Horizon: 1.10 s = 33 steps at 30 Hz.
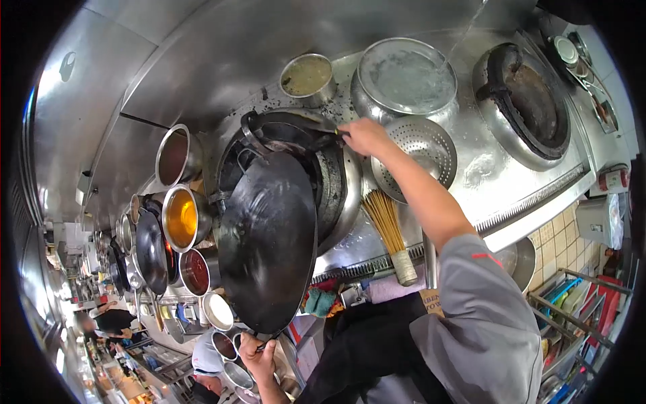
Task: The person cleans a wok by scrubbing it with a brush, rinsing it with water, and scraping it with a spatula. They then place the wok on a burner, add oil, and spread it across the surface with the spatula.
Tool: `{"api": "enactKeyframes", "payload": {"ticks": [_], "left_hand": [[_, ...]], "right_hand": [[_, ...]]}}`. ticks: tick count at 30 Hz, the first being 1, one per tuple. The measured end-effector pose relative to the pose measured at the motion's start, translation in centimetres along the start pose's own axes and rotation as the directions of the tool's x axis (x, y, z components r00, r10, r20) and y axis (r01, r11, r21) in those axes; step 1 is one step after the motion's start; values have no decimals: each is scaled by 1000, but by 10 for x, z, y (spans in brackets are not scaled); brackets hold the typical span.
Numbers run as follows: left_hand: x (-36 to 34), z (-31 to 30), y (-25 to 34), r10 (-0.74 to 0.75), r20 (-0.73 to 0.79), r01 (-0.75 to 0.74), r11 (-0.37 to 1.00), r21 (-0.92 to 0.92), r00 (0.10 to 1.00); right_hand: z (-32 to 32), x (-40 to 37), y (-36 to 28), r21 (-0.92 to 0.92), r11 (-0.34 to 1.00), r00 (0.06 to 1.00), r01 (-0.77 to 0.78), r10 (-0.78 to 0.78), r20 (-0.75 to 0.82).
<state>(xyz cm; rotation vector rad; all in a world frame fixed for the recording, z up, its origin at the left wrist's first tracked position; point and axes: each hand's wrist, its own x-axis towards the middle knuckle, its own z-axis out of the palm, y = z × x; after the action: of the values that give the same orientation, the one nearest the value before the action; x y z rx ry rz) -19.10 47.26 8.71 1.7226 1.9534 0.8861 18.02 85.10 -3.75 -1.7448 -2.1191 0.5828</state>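
My left hand point(259, 357) is closed around the handle of a large black wok point(269, 236). The wok is tipped up steeply at the near-left side of the burner point(343, 195), with its loop ear towards the burner's far side. Over the burner's back rim, my right hand point(367, 137) grips the dark handle of a flat metal tool point(309, 121). The tool points left along the rim, and its exact kind is unclear. Just right of this hand lies a perforated strainer point(420, 151), with a bamboo wok brush point(390, 232) below it.
A pot of water point(407, 77) stands behind the strainer, under a running stream. Beside it is a smaller pot of cloudy liquid point(307, 77). A second burner point(528, 101) is at the right. Pots of oil point(180, 219) and red sauce point(195, 271) line the left. Other people work at lower left.
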Motion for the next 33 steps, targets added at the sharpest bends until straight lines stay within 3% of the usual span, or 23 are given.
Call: {"api": "enactKeyframes", "payload": {"ticks": [2, 4, 5, 9, 13, 17, 20, 22, 24, 29, 33], "left_hand": [[-1, 1, 1, -7, 19, 7, 1000, 5, 1000], [-5, -2, -1, 18, 31, -19, 1000, 24, 999], [-5, -5, 0, 63, 40, -65, 996, 59, 997], [-10, -13, 8, 38, 87, -48, 991, 127, 995], [-7, -16, 11, 81, 106, -101, 974, 204, 991], [-10, -23, 7, 60, 126, -93, 956, 277, 990], [-12, -24, 6, 111, 139, -150, 939, 311, 984], [-15, -26, 9, 32, 164, -86, 938, 335, 986], [-20, -22, 4, 39, 139, -78, 955, 287, 989], [-24, -20, -5, 8, 117, -42, 956, 291, 993], [-30, -21, -5, -29, 109, -8, 947, 321, 994]], "right_hand": [[4, 18, 9, 18, 1000, 1000, -26, 26, 18], [-21, 15, 6, 4, 1000, 987, 1, -2, 159], [-28, 11, 13, -21, 996, 987, 85, -81, 141], [2, 30, 11, 6, 997, 997, 76, -76, 31], [-29, 24, 12, -6, 988, 978, 157, -155, 138], [3, 43, 15, 3, 986, 985, 167, -167, 31], [-3, 61, 10, 4, 985, 983, 170, -170, 68], [-27, 63, 4, -32, 973, 970, 230, -226, 93], [-36, 58, -5, -44, 987, 975, 158, -149, 163], [-16, 77, -5, -55, 977, 977, 208, -204, 70], [-18, 84, -10, -69, 975, 975, 213, -206, 87]]}}
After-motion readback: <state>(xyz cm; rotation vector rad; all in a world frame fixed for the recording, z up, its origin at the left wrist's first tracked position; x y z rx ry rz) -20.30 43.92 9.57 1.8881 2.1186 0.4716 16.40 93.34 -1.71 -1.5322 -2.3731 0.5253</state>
